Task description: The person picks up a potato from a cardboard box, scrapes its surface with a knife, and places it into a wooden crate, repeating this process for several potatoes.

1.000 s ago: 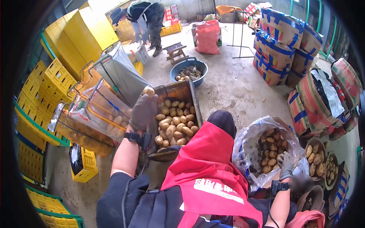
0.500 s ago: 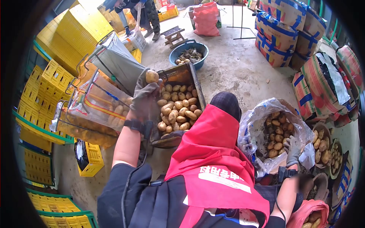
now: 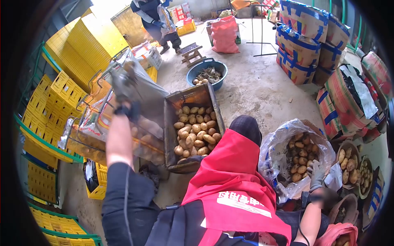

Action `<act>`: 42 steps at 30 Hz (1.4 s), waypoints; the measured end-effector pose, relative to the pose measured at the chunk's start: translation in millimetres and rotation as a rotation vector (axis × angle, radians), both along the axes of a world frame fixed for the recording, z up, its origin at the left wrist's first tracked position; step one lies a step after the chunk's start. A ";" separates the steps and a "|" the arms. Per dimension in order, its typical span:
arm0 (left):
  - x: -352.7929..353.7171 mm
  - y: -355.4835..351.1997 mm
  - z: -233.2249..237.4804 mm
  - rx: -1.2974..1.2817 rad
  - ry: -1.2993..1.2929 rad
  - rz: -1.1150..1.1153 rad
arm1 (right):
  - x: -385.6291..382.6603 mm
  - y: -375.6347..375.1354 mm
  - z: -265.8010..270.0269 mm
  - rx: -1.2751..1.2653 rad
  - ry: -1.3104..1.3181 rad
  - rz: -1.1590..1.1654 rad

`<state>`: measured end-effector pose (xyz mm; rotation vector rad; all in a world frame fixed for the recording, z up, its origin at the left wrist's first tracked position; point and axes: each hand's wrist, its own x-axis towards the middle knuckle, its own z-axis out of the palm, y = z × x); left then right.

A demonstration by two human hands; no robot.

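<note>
My left hand (image 3: 124,85), in a dark glove and smeared by motion, is raised over the wire-framed rack with a clear bag (image 3: 96,119) that holds potatoes. A brownish potato (image 3: 129,67), also blurred, shows at its fingertips. To its right is a worn crate (image 3: 167,135) with many potatoes (image 3: 197,131) inside. My right hand (image 3: 317,174), in a grey glove, lies with fingers apart at the near right rim of a plastic-lined container (image 3: 269,158). More potatoes (image 3: 301,153) are in that container; the right hand grips none that I can see.
A blue basin (image 3: 223,80) with potatoes stands beyond the crate. A red sack (image 3: 225,35), a small stool (image 3: 191,55) and another person (image 3: 154,20) are farther back. Taped cartons (image 3: 297,53) are stacked at right, yellow crates (image 3: 39,100) at left.
My left hand has swung left and away from the crate to above the rack, with the potato. My right hand stays by the lined container. The person at the back stands more upright.
</note>
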<state>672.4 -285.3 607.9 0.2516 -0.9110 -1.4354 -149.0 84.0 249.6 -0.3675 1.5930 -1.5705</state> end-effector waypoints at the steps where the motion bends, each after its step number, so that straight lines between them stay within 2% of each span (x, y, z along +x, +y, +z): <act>1: 7.9 -22.6 28.9 -0.023 0.038 0.068 | 0.6 0.6 2.1 0.004 -0.009 0.004; 2: 3.2 -35.7 57.2 -0.055 0.076 0.132 | 1.4 1.2 4.7 0.007 -0.019 0.009; 4: -43.7 -47.3 76.1 0.061 0.064 0.373 | 6.7 -2.4 7.2 0.035 0.062 -0.013; 5: -64.3 -47.1 68.7 -0.015 0.025 0.105 | 8.1 -2.9 8.1 0.037 0.087 -0.016; 6: -89.5 -50.9 54.6 -0.096 -0.160 0.081 | 9.7 -3.3 9.0 0.039 0.112 -0.020; 7: -121.0 -37.5 42.9 0.160 -0.028 -0.173 | 9.4 -2.5 8.3 0.045 0.137 0.003; 10: -234.5 31.7 -15.6 -0.405 -0.688 -0.182 | 3.3 4.1 4.4 0.035 0.180 0.069; 11: -261.0 61.7 -19.0 -0.564 -0.939 -0.250 | 0.0 6.3 4.7 0.032 0.170 0.076; 12: -281.7 90.1 -20.3 0.028 -0.502 -0.740 | 1.6 8.9 8.3 0.031 0.156 0.083; 13: -297.0 115.2 -16.8 -0.008 -0.621 -0.846 | 3.1 10.6 11.1 0.041 0.158 0.085; 14: -308.1 138.4 -12.6 -0.171 -0.736 -0.995 | 6.7 9.1 16.0 0.063 0.185 0.055; 15: -314.9 148.1 -14.7 -0.232 -0.737 -1.165 | 8.1 10.1 18.9 0.090 0.209 0.018; 16: -319.5 155.0 -11.9 -0.372 -0.771 -1.286 | -6.1 9.4 0.2 0.013 0.106 0.050; 17: -323.9 159.5 -4.8 -0.389 -0.792 -1.356 | -26.0 11.6 -16.5 -0.109 0.025 0.179; 18: -330.7 159.5 0.7 -0.410 -0.797 -1.459 | 0.4 9.4 19.4 -0.028 0.398 0.191; 19: -342.2 156.5 6.9 -0.385 -0.794 -1.505 | 14.6 13.1 42.0 -0.116 0.566 0.217; 20: -357.5 149.2 3.3 -0.360 -0.780 -1.565 | 24.0 15.4 59.1 -0.103 0.654 0.147; 21: -374.7 146.2 -13.6 -0.386 -0.677 -1.516 | 32.7 18.2 75.5 -0.083 0.741 0.074; 22: -391.8 146.7 -32.5 -0.405 -0.587 -1.445 | 4.0 19.7 41.8 -0.053 0.743 0.060; 24: -420.5 127.3 -93.7 -0.023 -0.560 -1.352 | -19.7 34.1 34.9 0.078 0.830 -0.056; 26: -479.7 138.1 -109.3 0.218 -0.496 -1.227 | -16.4 46.8 84.2 0.259 0.701 -0.140; 27: -509.3 141.6 -115.2 0.276 -0.537 -1.148 | -31.5 53.0 78.5 0.303 0.698 -0.157; 29: -553.1 128.3 -145.6 0.402 -0.471 -1.145 | -53.7 51.4 67.5 0.446 0.958 -0.153; 30: -574.8 121.8 -160.3 0.500 -0.432 -1.104 | -47.8 45.9 72.6 0.472 0.955 -0.148; 32: -617.7 106.6 -189.4 0.497 -0.403 -1.142 | -28.0 19.7 91.4 0.642 1.013 -0.047; 33: -632.2 100.2 -203.3 0.467 -0.377 -1.168 | -45.4 10.3 48.2 0.692 0.898 0.081; 34: -641.0 95.2 -216.6 0.490 -0.372 -1.174 | -42.1 -3.6 40.8 0.713 0.889 0.091; 36: -657.4 86.1 -241.7 0.489 -0.511 -1.085 | -33.6 -35.3 20.2 0.953 0.859 0.308; 39: -659.6 88.4 -243.3 0.521 -0.529 -1.077 | -58.9 -73.1 -49.4 1.130 0.738 0.357; 42: -663.7 80.9 -239.1 0.530 -0.538 -1.086 | -78.4 -99.9 -77.8 1.330 0.685 0.389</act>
